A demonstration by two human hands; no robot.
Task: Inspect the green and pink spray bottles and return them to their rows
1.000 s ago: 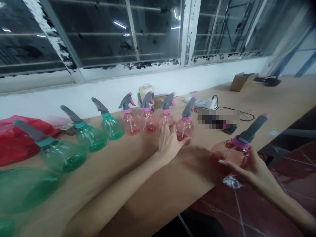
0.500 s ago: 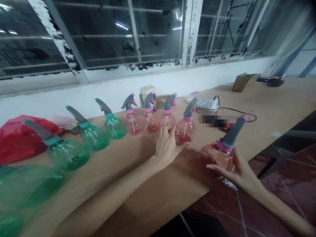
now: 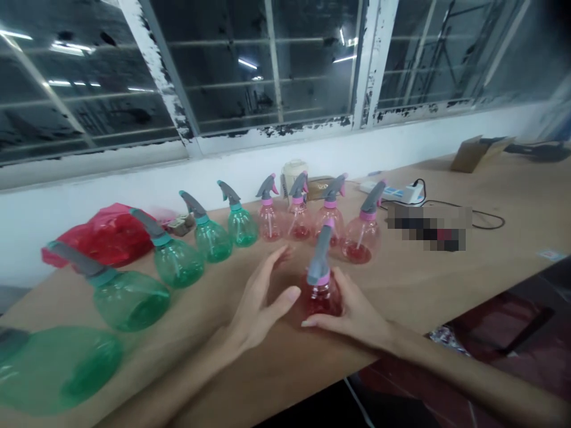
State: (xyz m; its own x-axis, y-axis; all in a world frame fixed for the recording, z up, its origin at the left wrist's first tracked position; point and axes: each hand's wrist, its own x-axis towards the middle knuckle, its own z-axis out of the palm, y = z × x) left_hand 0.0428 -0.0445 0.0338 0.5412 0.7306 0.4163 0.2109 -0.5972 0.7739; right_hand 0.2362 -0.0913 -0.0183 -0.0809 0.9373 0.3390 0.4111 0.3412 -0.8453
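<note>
My right hand (image 3: 357,309) grips a pink spray bottle (image 3: 323,300) with a grey-and-pink trigger head, near the front of the table. Just left of that bottle is my left hand (image 3: 265,297), fingers apart and curved, holding nothing. Behind them stand several pink spray bottles with red liquid in the bottom, the rightmost pink bottle (image 3: 360,241) closest to the held one. To the left, several green spray bottles curve toward me, among them a green bottle (image 3: 178,261) with green liquid. The nearest green bottle (image 3: 57,362) is cut off by the picture's left edge.
A red plastic bag (image 3: 107,235) lies behind the green bottles. A white canister (image 3: 294,169) stands by the wall. Toward the right are a power strip (image 3: 395,193) with a plugged-in cable, a blurred-out item (image 3: 428,226) and an open cardboard box (image 3: 479,156).
My right hand has brought the held pink bottle left, in front of the row. My left hand has come away from the standing pink bottles and opened. The view has turned left.
</note>
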